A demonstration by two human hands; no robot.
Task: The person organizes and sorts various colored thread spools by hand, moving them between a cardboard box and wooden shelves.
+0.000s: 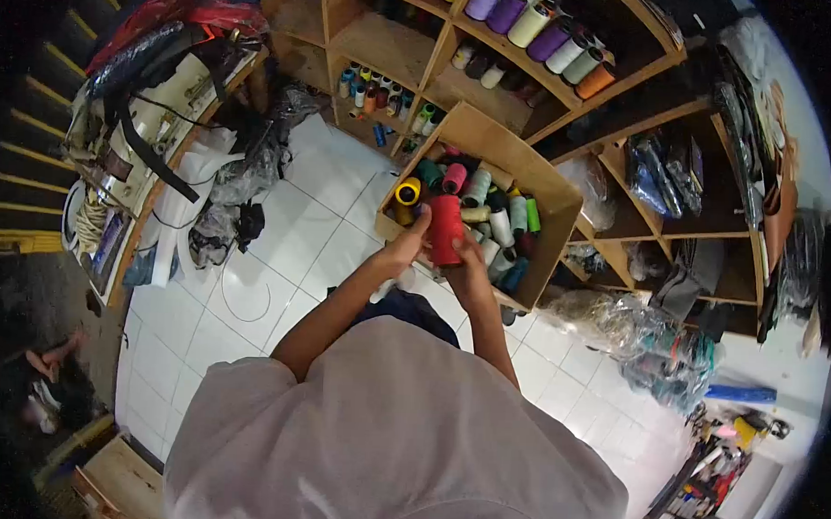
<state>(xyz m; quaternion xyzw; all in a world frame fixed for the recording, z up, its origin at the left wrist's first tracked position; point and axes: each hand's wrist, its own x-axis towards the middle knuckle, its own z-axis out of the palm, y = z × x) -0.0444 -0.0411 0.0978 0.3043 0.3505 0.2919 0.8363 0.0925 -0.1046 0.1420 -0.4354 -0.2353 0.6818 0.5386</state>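
Observation:
A large red thread spool point(446, 229) is held upright between both hands, over the near side of a cardboard box point(546, 182). My left hand point(405, 246) grips its left side, thumb up along the thread. My right hand point(470, 264) closes on the lower right side. Inside the box lie many thread spools, among them a yellow spool point(408, 191) at the left, a pink spool point(454, 178), a pale green spool point(478, 186) and a white spool point(502, 228). The fingers behind the red spool are partly hidden.
Wooden shelves point(377, 40) with rows of thread spools rise behind the box. A cluttered workbench point(154, 141) stands at left, with black plastic bags point(244, 176) beside it on the white tiled floor point(332, 170). Plastic-wrapped bundles point(632, 336) lie at right.

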